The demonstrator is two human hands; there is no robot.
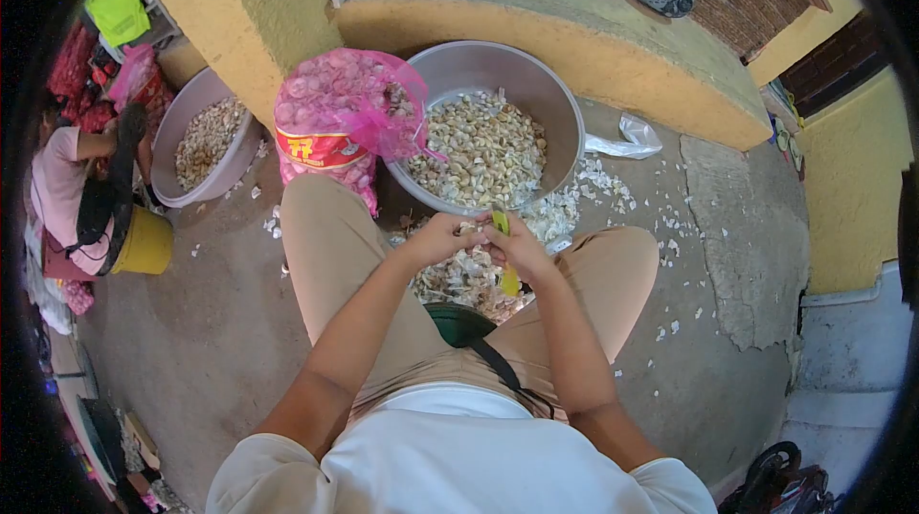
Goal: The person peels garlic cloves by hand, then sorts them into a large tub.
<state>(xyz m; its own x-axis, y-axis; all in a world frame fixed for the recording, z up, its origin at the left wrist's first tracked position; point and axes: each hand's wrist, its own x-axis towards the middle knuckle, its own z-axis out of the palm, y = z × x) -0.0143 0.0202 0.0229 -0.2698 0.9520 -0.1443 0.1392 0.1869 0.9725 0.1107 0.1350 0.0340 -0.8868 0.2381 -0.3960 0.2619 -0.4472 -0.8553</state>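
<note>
My left hand (445,238) is closed, with a small pale piece of garlic (468,227) at its fingertips. Close beside it, my right hand (519,246) grips a slim yellow-green knife (500,220); its blade I cannot make out. The fingers of both hands meet between my knees, over a heap of garlic skins and pieces (469,279). Just beyond them stands a large grey basin (569,98) holding many loose garlic cloves (483,150). A pink mesh bag (330,98) full of garlic bulbs leans at the basin's left side.
Papery peelings (593,184) lie scattered on the concrete floor, right of the basin. Behind it runs a low yellow ledge (536,31). On the left, another person (72,169) sits by a second basin (230,165) and a yellow bucket (148,241). A plastic bag (632,138) lies near the ledge.
</note>
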